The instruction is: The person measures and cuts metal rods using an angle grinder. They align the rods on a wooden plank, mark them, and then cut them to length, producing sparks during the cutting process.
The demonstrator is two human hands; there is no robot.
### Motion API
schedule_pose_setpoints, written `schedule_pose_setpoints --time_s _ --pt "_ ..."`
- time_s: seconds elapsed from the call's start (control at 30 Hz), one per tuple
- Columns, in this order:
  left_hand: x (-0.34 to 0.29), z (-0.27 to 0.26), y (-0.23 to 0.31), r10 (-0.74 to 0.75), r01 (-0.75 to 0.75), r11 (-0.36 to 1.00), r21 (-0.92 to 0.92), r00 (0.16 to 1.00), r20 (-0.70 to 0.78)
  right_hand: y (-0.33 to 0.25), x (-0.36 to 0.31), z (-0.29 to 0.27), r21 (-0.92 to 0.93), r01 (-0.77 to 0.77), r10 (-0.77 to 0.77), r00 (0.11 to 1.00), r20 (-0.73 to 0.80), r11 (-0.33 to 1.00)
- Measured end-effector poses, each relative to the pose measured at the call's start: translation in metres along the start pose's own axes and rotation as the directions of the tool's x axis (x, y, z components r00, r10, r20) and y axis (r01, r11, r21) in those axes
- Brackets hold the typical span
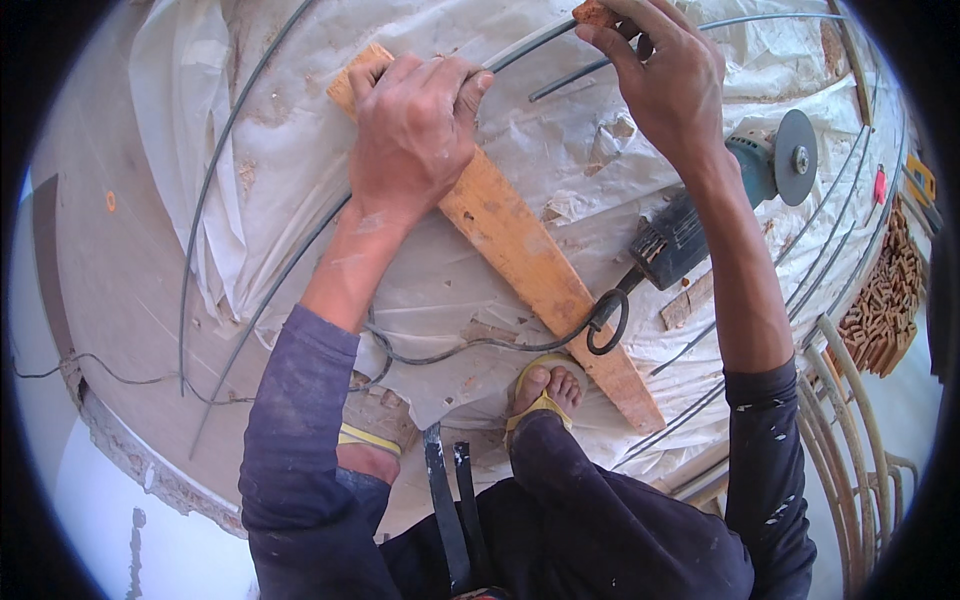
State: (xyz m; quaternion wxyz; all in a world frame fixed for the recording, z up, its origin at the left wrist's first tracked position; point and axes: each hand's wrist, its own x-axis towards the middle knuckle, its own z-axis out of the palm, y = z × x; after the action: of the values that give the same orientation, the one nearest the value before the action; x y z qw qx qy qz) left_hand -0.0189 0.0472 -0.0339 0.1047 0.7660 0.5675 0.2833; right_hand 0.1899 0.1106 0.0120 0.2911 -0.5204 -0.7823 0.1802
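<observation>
My left hand (415, 135) is closed around a long dark rod (540, 46), pressing it over the upper end of a wooden plank (525, 250). At the top, my right hand (672, 85) pinches a broken piece of orange-red brick (595, 14) at the rod; whether they touch is hard to tell. A second rod (570, 80) ends between my two hands. To the right of the plank, beside my right forearm, lies an angle grinder (675, 240) with a grey cutting disc (795, 158).
Crumpled white plastic sheeting (580, 180) covers the floor, strewn with debris. The grinder's cord (470, 345) crosses the plank near my sandalled right foot (545, 390). More rods (830, 230) curve along the right, by stacked bricks (885, 290) and curved cane-like poles (850, 440).
</observation>
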Motion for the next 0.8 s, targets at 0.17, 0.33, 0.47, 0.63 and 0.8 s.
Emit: schedule_pose_setpoints --time_s 0.17,0.33,0.47,0.63,0.8 --pt "-0.001 0.0 -0.001 -0.001 0.001 1.0 -0.007 1.0 -0.005 -0.002 -0.002 0.003 -0.012 -0.013 0.013 0.999 -0.031 1.0" --pt "-0.001 0.002 -0.001 0.007 -0.007 1.0 0.001 1.0 -0.015 0.005 -0.004 0.006 0.015 0.002 -0.001 0.998 -0.066 1.0" --pt "-0.001 0.002 -0.002 0.015 -0.015 1.0 -0.002 1.0 -0.027 0.003 -0.004 0.003 0.004 0.006 -0.006 0.999 -0.047 1.0" --pt "-0.001 0.001 -0.003 -0.001 0.001 1.0 -0.015 1.0 0.006 0.0 -0.008 -0.012 -0.115 -0.021 0.031 0.996 0.088 0.993" --pt "-0.003 0.002 -0.003 0.001 -0.001 1.0 -0.017 1.0 -0.015 -0.007 -0.004 -0.01 -0.05 -0.064 0.065 0.997 0.029 0.997"
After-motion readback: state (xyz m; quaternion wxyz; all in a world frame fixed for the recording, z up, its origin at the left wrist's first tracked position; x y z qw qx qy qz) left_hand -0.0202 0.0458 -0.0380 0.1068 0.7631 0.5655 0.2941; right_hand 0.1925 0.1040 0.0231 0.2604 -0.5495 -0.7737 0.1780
